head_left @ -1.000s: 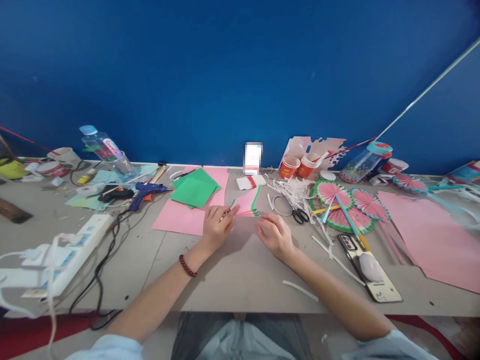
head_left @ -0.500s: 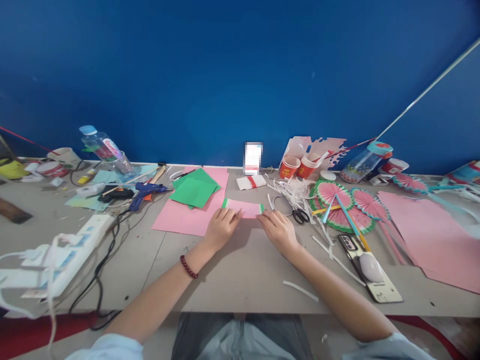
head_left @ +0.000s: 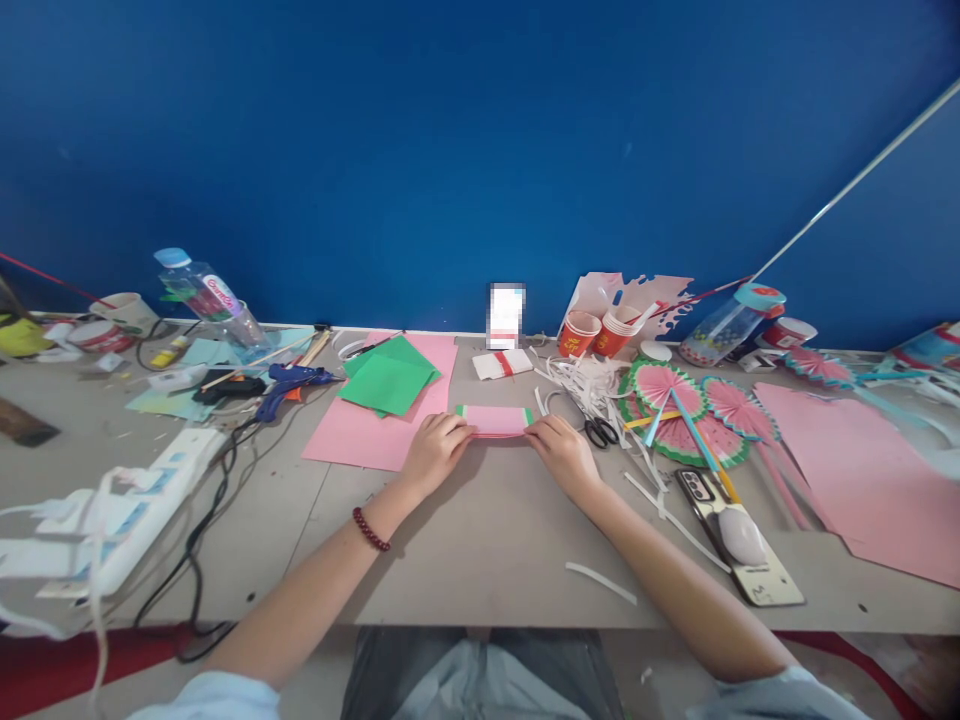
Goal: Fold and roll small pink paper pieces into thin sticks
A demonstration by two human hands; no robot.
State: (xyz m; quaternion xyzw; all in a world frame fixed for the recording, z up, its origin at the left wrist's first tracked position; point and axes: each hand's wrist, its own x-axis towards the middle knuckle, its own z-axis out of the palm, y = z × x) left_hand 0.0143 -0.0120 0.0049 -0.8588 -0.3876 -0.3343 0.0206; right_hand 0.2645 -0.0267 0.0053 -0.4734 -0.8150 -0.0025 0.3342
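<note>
A small pink paper strip with green ends (head_left: 495,419) lies flat on the grey table (head_left: 480,560) in front of me. My left hand (head_left: 435,450) pinches its left end with curled fingers. My right hand (head_left: 561,450) pinches its right end the same way. A red bead bracelet (head_left: 371,530) is on my left wrist. Behind the strip lie a large pink sheet (head_left: 375,430) and green sheets (head_left: 390,380).
Scissors (head_left: 596,428) and white paper scraps lie right of my hands, then finished watermelon paper fans (head_left: 679,405), a phone (head_left: 739,535) and pink sheets (head_left: 870,480). Red paper cups (head_left: 600,333) stand at the back. A glue gun (head_left: 289,385), bottle (head_left: 206,295) and power strip (head_left: 142,500) sit left.
The pleated pink paper, lifted and fanned a second ago, was laid down and folded flat. Both hands closed in on its two ends.
</note>
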